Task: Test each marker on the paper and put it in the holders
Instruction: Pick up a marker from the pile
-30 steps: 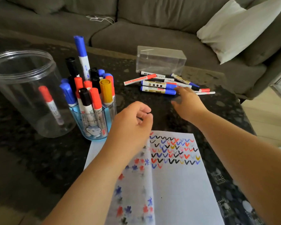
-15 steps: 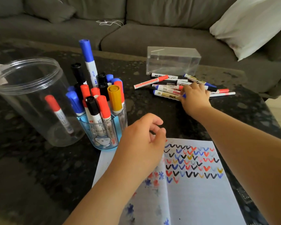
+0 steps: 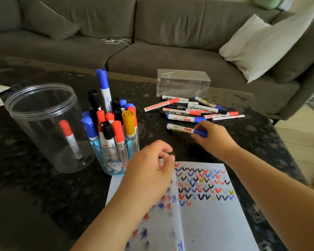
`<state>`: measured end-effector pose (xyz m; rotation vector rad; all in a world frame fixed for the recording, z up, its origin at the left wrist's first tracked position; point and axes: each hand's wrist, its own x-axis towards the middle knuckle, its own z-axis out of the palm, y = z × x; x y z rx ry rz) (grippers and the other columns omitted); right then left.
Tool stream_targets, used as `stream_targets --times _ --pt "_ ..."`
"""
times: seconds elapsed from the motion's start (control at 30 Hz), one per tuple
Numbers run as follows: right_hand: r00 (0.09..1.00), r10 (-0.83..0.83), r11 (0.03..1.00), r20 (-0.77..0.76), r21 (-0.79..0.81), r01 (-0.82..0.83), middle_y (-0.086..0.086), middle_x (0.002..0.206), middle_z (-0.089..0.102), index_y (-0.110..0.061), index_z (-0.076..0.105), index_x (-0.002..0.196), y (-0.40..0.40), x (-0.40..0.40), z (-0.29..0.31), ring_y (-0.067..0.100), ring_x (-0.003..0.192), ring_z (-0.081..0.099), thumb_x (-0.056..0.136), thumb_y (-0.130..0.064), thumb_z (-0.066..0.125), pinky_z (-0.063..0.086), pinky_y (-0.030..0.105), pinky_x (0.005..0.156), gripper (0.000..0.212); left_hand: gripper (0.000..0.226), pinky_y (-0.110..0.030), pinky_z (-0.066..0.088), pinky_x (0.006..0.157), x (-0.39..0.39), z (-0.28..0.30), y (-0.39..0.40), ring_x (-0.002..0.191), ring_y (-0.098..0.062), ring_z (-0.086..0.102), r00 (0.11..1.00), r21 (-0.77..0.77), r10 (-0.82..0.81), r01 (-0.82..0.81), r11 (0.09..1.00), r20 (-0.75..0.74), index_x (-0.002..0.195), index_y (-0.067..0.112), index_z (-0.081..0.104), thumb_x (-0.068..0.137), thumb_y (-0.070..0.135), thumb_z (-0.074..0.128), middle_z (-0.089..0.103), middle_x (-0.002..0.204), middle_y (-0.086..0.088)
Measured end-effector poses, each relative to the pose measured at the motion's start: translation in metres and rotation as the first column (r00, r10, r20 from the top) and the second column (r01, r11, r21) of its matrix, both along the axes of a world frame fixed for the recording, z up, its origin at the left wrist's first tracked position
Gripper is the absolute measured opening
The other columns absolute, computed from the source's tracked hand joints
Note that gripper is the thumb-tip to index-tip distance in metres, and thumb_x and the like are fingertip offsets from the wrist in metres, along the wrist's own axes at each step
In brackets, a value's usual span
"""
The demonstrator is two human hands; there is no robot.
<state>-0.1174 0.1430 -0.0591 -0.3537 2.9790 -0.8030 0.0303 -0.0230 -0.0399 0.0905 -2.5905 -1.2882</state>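
My right hand (image 3: 214, 140) grips a blue-capped marker (image 3: 181, 129) by its cap, just in front of the loose pile of markers (image 3: 192, 109) on the dark table. My left hand (image 3: 149, 174) rests half-curled and empty on the top left of the white paper (image 3: 207, 214), which carries rows of coloured check marks. A small blue cup holder (image 3: 112, 158) to the left is packed with several upright markers. Left of it stands a tall clear jar (image 3: 43, 127) with one red-capped marker (image 3: 70, 140) inside.
A clear plastic box (image 3: 183, 83) lies behind the marker pile. A grey sofa (image 3: 152, 51) with a white cushion (image 3: 265, 42) runs along the table's far edge. The table's right edge (image 3: 286, 153) drops to a pale floor.
My right hand has pulled one blue-capped marker out of the pile and toward me. The left hand has stayed on the paper. The camera has tilted slightly.
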Motion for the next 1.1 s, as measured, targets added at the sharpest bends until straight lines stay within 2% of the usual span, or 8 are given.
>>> stream_targets --times 0.2,0.33,0.47,0.6,0.73,0.8,0.9,1.1 --pt "0.996 -0.088 0.885 -0.004 -0.460 0.077 -0.005 0.081 0.068 -0.028 0.062 0.093 0.017 0.089 0.046 0.013 0.076 0.064 0.082 -0.024 0.070 0.050 0.021 0.069 0.015 0.011 -0.001 0.040 0.065 0.009 0.009 0.006 0.086 0.016 0.048 0.999 0.038 -0.034 0.034 0.999 0.014 0.097 0.036 0.057 0.091 0.028 0.053 0.056 0.083 0.022" --pt "0.970 -0.011 0.638 0.243 -0.746 0.194 -0.008 0.084 0.072 -0.026 0.060 0.100 0.023 0.151 0.058 0.010 0.083 0.069 0.095 -0.024 0.048 0.054 0.026 0.077 0.013 0.011 -0.001 0.041 0.064 0.023 0.015 0.016 0.085 0.015 0.052 0.994 0.080 -0.099 0.095 0.992 0.049 0.098 0.037 0.057 0.092 0.030 0.052 0.057 0.089 0.023" --pt "0.852 0.146 0.392 0.503 -0.820 0.417 0.008 0.068 0.058 -0.010 0.065 0.096 0.016 0.197 0.046 0.016 0.054 0.052 0.092 -0.028 0.046 0.047 0.026 0.054 0.027 0.026 -0.012 0.042 0.073 0.038 0.010 0.032 0.098 0.003 0.057 0.946 0.225 -0.235 0.185 0.957 0.222 0.107 0.044 0.057 0.091 0.054 0.039 0.061 0.107 0.021" --pt "0.714 0.395 0.117 0.578 -0.803 0.585 0.008 0.059 0.050 0.000 0.065 0.086 0.008 0.208 0.038 0.010 0.042 0.038 0.081 -0.032 0.049 0.033 0.018 0.037 0.036 0.045 -0.040 0.050 0.091 0.046 0.003 0.040 0.079 -0.011 0.066 0.845 0.648 -0.436 0.147 0.747 0.311 0.110 0.036 0.064 0.082 0.066 0.047 0.068 0.092 0.000" --pt "0.567 0.606 0.044 0.558 -0.735 0.677 0.001 0.054 0.040 -0.004 0.067 0.073 0.002 0.205 0.035 0.003 0.036 0.032 0.089 -0.040 0.050 0.026 0.013 0.031 0.043 0.035 -0.030 0.056 0.079 0.051 0.012 0.039 0.084 -0.013 0.070 0.819 0.926 -0.563 0.116 0.358 0.115 0.104 0.015 0.069 0.083 0.034 0.047 0.070 0.106 -0.009" --pt "0.568 0.622 0.039 0.540 -0.745 0.666 -0.001 0.054 0.037 -0.006 0.066 0.071 -0.002 0.206 0.036 0.002 0.036 0.028 0.089 -0.043 0.049 0.022 0.011 0.031 0.045 0.030 -0.035 0.053 0.089 0.051 0.012 0.040 0.097 -0.017 0.068 0.832 0.947 -0.547 0.092 0.306 0.096 0.094 0.015 0.069 0.080 0.032 0.049 0.069 0.108 -0.015" --pt "0.664 0.496 0.146 0.559 -0.808 0.571 -0.001 0.053 0.038 -0.007 0.061 0.076 -0.004 0.208 0.033 0.003 0.039 0.024 0.091 -0.041 0.041 0.020 0.012 0.032 0.042 0.027 -0.029 0.053 0.075 0.050 0.009 0.044 0.065 -0.012 0.067 0.875 0.932 -0.461 0.030 0.361 0.150 0.090 0.011 0.065 0.078 0.032 0.052 0.067 0.105 -0.016" --pt "0.911 0.066 0.640 0.406 -0.718 0.274 -0.006 0.049 0.042 0.002 0.058 0.080 -0.004 0.209 0.015 0.005 0.039 0.031 0.098 -0.035 0.038 0.026 0.016 0.042 0.046 0.029 -0.033 0.050 0.093 0.051 0.003 0.054 0.091 -0.013 0.070 0.908 0.819 -0.326 -0.030 0.573 0.262 0.103 0.010 0.068 0.093 0.028 0.048 0.074 0.094 -0.001"
